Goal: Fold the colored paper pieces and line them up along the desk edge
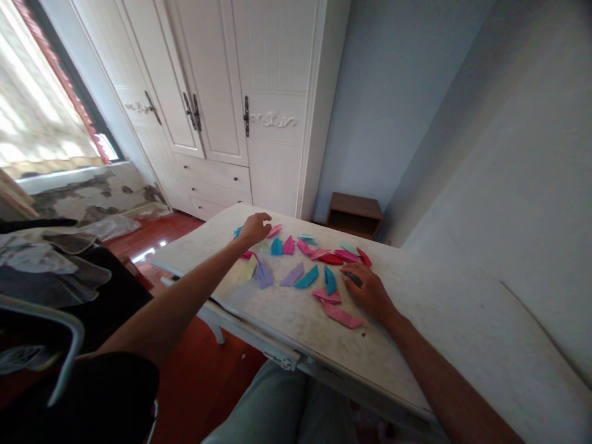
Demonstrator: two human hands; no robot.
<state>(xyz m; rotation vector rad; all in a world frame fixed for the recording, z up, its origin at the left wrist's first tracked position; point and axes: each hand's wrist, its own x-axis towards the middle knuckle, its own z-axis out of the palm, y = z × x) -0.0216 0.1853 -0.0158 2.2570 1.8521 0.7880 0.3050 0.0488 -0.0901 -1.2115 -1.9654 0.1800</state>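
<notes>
Pale trousers [277,401] sit below the worn white table [453,333], where the right hand [370,291] lies flat beside pink folded papers [341,316] and the left hand [255,228], loosely curled, touches the far folded pieces [274,232].

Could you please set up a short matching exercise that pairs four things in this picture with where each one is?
Things:
1. left hand
2. right hand
3. wardrobe
4. small brown cabinet

Places:
A. on the floor in the corner, beyond the table
B. resting among the folded papers, near side
C. behind the table, doors shut
D. reaching the far papers

Pairs: 1-D, 2-B, 3-C, 4-A
</notes>
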